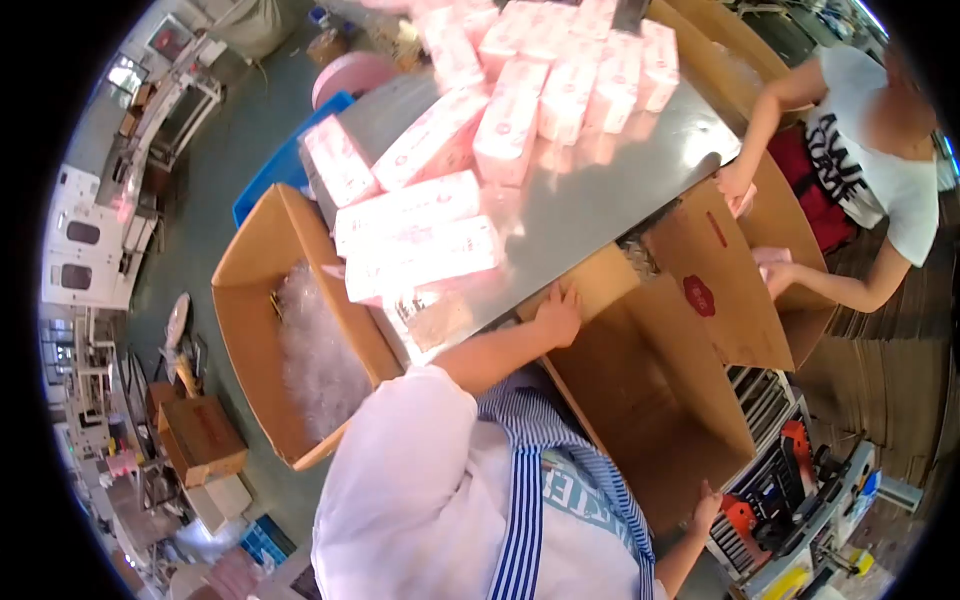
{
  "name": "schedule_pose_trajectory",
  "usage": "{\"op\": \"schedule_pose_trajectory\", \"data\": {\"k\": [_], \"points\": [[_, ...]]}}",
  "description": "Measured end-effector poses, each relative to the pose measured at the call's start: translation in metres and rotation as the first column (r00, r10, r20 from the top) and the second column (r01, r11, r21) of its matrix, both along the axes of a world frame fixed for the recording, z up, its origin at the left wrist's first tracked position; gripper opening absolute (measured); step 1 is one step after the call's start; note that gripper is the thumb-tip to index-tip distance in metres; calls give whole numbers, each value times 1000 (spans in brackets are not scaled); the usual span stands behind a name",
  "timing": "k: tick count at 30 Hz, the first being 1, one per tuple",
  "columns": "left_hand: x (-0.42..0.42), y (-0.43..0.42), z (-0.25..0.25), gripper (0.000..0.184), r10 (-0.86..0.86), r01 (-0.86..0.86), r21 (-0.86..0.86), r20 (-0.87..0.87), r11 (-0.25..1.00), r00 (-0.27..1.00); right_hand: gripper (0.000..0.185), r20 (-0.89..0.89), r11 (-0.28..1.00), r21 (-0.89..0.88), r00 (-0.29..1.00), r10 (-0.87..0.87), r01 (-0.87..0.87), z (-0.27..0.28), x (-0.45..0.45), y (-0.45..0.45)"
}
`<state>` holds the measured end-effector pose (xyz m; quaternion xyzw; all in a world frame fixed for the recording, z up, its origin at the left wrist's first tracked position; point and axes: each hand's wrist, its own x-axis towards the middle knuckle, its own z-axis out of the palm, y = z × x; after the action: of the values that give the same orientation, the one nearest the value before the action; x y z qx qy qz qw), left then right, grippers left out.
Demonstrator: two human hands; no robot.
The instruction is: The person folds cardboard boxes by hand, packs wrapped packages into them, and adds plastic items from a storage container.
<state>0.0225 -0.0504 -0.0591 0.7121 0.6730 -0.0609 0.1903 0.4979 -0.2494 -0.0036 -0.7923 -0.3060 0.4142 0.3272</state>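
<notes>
My left hand lies on a flap of an open, empty-looking carton, its fingers spread beside the metal table's edge. Against the carton's lower right edge is my right hand, with one finger stretched out and the others partly hidden. Several pink-and-white wrapped packs lie on the shiny metal table, beyond my left arm.
To the left stands a carton holding clear plastic, beside a blue bin. At the right, a co-worker holds pink items over another carton. A machine with rollers is at the lower right.
</notes>
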Motion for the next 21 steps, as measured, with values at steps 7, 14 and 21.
{"op": "schedule_pose_trajectory", "data": {"k": [7, 14, 21], "points": [[-171, 17, 160, 50, -77, -14, 339, 255, 941, 964, 52, 740, 864, -467, 451, 499, -191, 27, -120, 79], [-265, 26, 154, 75, 221, -225, 331, 51, 916, 974, 51, -812, 573, 149, 232, 536, -806, 83, -434, 162], [-324, 45, 159, 86, 340, -304, -434, 6, 848, 940, 63, -869, 739, 138, 277, 410, -659, 14, -572, 164]]}}
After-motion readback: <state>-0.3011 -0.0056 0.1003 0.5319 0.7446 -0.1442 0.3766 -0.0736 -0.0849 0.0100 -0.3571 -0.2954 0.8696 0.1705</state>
